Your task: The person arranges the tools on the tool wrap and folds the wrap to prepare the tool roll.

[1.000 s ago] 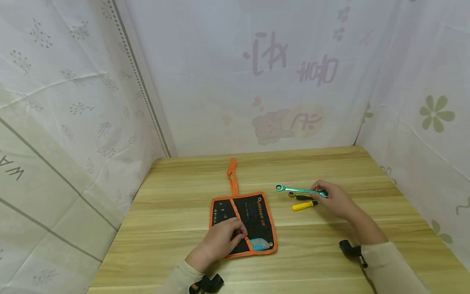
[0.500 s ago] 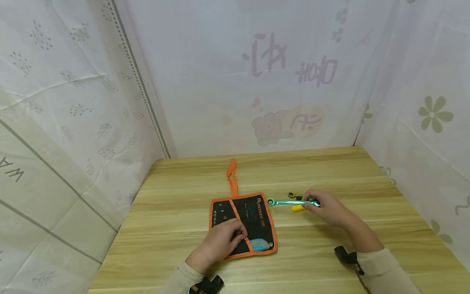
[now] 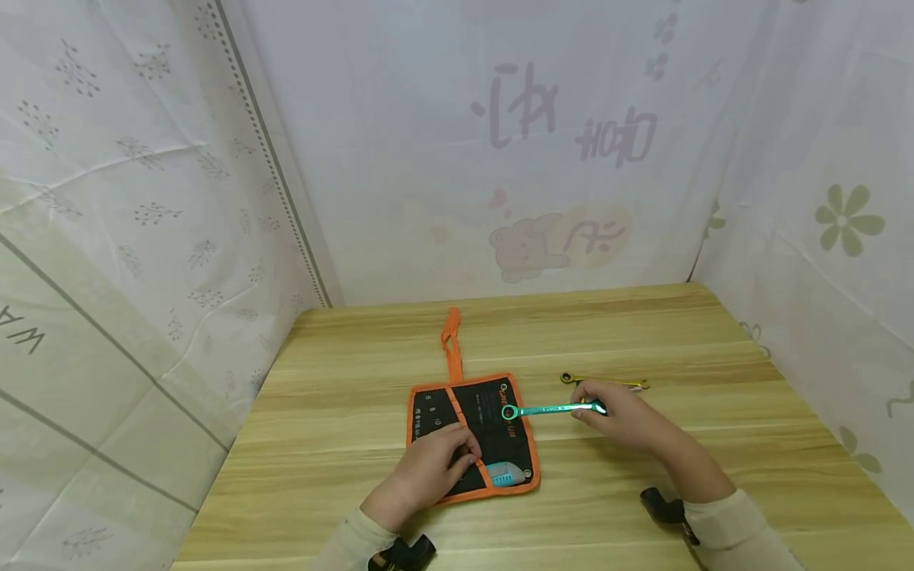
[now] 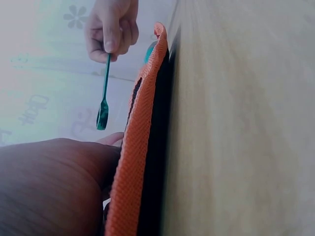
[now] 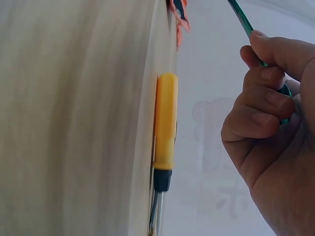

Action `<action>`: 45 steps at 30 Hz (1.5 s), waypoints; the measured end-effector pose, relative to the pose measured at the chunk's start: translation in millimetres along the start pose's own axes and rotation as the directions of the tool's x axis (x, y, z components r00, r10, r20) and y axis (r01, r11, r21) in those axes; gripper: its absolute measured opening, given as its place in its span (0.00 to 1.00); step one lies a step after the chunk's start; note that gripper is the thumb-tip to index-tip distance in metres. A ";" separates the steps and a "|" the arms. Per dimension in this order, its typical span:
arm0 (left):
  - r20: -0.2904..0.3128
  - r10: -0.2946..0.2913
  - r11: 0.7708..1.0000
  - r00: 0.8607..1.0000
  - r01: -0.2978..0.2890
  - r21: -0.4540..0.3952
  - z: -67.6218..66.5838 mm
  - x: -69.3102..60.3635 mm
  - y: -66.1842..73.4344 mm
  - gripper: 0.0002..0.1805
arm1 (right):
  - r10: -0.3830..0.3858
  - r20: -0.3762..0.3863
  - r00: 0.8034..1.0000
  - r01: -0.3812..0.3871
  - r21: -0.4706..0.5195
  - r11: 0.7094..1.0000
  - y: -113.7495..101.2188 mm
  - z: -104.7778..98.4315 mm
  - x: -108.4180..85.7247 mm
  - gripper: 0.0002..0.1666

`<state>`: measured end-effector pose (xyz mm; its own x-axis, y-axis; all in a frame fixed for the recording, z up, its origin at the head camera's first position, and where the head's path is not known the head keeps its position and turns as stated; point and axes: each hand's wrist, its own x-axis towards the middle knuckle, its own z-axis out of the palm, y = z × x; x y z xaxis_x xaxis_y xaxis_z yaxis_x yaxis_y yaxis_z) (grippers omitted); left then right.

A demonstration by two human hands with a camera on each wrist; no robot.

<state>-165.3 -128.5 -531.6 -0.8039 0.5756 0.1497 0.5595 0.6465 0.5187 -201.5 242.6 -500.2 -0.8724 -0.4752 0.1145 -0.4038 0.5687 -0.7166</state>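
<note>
A black tool pouch (image 3: 493, 408) with orange edging lies flat on the table. My left hand (image 3: 435, 464) pinches the orange rim of its pocket between thumb and finger. A teal-and-grey utility knife (image 3: 507, 474) sits in the pocket at the right. My right hand (image 3: 617, 412) grips a green ratchet wrench (image 3: 546, 410) near one end, fingers curled round it. The wrench's ring end hangs over the pouch's right part, apart from it in the left wrist view. Behind the right hand lies a gold ratchet wrench (image 3: 593, 380). The right wrist view shows a yellow-handled screwdriver (image 5: 166, 120) on the table.
An orange strap (image 3: 453, 341) runs from the pouch toward the table's back edge. The wooden table (image 3: 328, 444) is bounded by printed cloth curtains (image 3: 400, 159) at the back and both sides. A black camera (image 3: 664, 505) sits on each wrist.
My right hand has moved left and nearer, bringing the green wrench from above the other tools to over the pouch. The left hand and pouch have stayed put.
</note>
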 end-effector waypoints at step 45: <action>0.002 0.019 0.999 1.000 -0.019 0.031 -0.9 -1.0 4.9 0.04 | -0.032 0.222 0.974 0.049 -0.074 0.996 -14.2 40.0 9.0 0.04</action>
<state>-161.9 -126.4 -528.4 -0.7930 0.5885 0.1576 0.5803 0.6509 0.4895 -192.7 203.5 -516.5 -0.7760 -0.6305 -0.0187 -0.4659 0.5928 -0.6569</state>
